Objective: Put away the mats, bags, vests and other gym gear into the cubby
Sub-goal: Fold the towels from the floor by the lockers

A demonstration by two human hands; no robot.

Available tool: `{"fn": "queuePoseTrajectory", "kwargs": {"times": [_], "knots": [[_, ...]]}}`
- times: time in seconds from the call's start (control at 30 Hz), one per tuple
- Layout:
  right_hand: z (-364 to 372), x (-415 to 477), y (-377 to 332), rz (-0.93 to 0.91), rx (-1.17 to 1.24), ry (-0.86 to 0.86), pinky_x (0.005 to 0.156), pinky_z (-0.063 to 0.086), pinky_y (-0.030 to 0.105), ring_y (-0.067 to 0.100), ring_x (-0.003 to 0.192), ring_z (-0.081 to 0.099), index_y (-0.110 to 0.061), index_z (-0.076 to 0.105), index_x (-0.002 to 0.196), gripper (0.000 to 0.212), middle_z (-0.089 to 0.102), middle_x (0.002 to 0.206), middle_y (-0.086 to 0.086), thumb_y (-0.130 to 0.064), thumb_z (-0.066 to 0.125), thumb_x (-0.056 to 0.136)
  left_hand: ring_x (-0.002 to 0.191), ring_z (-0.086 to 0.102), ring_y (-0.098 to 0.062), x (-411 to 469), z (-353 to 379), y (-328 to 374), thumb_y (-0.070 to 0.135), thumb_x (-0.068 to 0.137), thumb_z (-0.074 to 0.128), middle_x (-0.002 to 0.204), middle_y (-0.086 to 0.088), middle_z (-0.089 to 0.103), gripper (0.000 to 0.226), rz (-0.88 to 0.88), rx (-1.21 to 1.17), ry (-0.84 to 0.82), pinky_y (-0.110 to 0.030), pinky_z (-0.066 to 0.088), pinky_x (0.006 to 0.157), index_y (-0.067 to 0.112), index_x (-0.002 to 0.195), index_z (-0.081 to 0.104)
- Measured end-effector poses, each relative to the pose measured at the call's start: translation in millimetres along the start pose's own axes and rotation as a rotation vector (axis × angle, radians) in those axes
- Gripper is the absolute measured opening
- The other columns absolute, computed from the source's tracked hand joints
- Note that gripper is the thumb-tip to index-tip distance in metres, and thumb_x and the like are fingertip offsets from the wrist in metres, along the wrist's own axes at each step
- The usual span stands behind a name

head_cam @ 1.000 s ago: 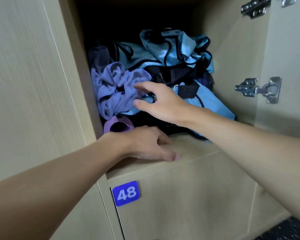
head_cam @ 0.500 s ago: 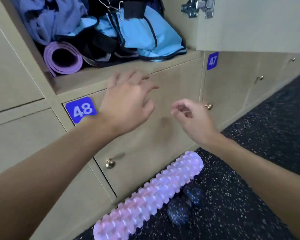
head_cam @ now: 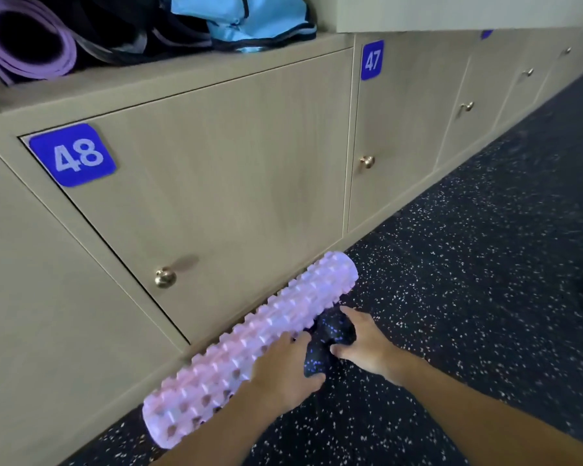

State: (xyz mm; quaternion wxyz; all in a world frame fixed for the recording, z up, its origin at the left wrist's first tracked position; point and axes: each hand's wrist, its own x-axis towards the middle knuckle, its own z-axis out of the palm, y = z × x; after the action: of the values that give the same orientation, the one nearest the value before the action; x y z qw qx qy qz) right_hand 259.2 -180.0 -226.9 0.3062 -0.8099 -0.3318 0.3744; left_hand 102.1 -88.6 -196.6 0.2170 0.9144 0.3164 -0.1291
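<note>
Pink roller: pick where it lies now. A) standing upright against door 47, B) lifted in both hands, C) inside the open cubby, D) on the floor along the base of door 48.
D: the pink roller lies lengthwise on the floor against the foot of door 48, below the open cubby.

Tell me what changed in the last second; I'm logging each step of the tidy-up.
Both hands left the cubby and dropped to the floor. The left hand now rests on the pink roller; the right hand closes around the dark speckled ball beside it. The purple mat and blue bags stay in the cubby.
</note>
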Motion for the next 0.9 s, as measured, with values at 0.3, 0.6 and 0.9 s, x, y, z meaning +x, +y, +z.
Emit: {"fn": "queuePoseTrajectory", "kwargs": {"times": [0.3, 0.6, 0.9], "knots": [[-3, -1, 8, 0.165, 0.334, 0.068, 0.077, 0.06, 0.036, 0.02, 0.098, 0.057, -0.03, 0.044, 0.128, 0.056, 0.045, 0.123, 0.002, -0.021, 0.076, 0.083, 0.126, 0.048, -0.02, 15, 12, 1, 0.047, 0.078, 0.07, 0.138, 0.005, 0.048, 0.075, -0.031, -0.003, 0.077, -0.034, 0.042, 0.1, 0.032, 0.144, 0.038], [-73, -16, -58, -0.107, 0.629, 0.143, 0.089, 0.057, 0.045, 0.023, 0.107, 0.064, -0.027, 0.049, 0.125, 0.054, 0.058, 0.121, 0.005, -0.01, 0.077, 0.082, 0.114, 0.05, -0.017, 5, -89, 30, 0.05, 0.07, 0.064, 0.129, 0.015, 0.055, 0.064, 0.158, -0.033, 0.382, -0.037, 0.045, 0.098, 0.041, 0.131, 0.048], [-141, -52, -233, -0.644, 0.697, 0.308, 0.092, 0.057, 0.044, 0.021, 0.112, 0.065, -0.031, 0.052, 0.123, 0.051, 0.062, 0.122, 0.0, -0.014, 0.077, 0.081, 0.111, 0.053, -0.022, -69, -287, 46, 0.061, 0.062, 0.047, 0.118, 0.004, 0.06, 0.069, 0.329, 0.14, 0.799, -0.039, 0.047, 0.094, 0.032, 0.124, 0.055]]}}
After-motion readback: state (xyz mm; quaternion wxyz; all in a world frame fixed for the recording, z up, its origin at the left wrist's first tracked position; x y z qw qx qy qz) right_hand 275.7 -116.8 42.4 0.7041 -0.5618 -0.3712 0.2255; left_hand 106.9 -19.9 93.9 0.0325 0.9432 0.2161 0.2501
